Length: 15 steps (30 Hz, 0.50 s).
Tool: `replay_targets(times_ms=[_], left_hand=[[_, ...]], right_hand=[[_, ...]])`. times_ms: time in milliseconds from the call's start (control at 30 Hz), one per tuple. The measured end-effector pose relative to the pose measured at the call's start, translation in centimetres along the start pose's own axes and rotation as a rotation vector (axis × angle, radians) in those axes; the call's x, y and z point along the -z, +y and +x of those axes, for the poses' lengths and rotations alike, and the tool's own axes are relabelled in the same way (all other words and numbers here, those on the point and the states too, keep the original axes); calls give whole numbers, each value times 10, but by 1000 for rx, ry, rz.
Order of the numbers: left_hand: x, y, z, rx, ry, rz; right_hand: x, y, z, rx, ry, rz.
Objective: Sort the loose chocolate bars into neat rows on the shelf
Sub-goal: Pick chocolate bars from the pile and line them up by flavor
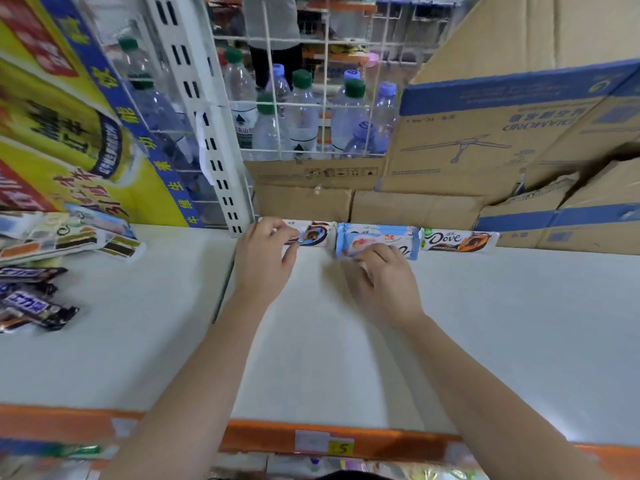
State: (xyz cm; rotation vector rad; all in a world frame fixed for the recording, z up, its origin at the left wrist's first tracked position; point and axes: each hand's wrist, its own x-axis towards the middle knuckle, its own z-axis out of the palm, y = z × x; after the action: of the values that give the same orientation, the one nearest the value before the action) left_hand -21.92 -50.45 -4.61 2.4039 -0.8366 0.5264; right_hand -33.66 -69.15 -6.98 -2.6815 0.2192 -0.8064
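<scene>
Chocolate bars (398, 237): three lie end to end in one row along the back edge of the white shelf (485, 323), at 12 o'clock from the person, touching or nearly touching each other. From 9 o'clock to 3 o'clock the row runs: white bar (317, 233) with a dark and blue picture, blue bar (377, 237), white Dove bar (457, 241) with an orange picture. The left hand (263, 261) pinches the white bar at its 9 o'clock end, finger above and thumb below. The right hand (384, 282) has curled fingers on the blue bar's 6 o'clock edge and grasps it there; the hand is motion-blurred. The Dove bar lies untouched. Loose stock at 9 o'clock on the shelf, well apart from the row: a heap of pale wrappers (69, 237) and, nearer the front, crossed dark bars (34, 303). Behind the row at 12 to 2 o'clock, cardboard boxes (485, 140); at 11 to 12 o'clock, water bottles (301, 116) behind a wire grid (273, 105). At 10 o'clock, a yellow poster (69, 133). At 6 o'clock, an orange edge strip (263, 438) with a price label (341, 447).
</scene>
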Motion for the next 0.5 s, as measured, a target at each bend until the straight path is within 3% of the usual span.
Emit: replay_targets(times_ms=[267,500], left_hand=[[30,-33,-26,72,-57,-17],[15,-10,-34,36,-123,-46]], right_hand=[[-2,-2,30,-25,19,-196],[4,5,25,42,-137,-211]])
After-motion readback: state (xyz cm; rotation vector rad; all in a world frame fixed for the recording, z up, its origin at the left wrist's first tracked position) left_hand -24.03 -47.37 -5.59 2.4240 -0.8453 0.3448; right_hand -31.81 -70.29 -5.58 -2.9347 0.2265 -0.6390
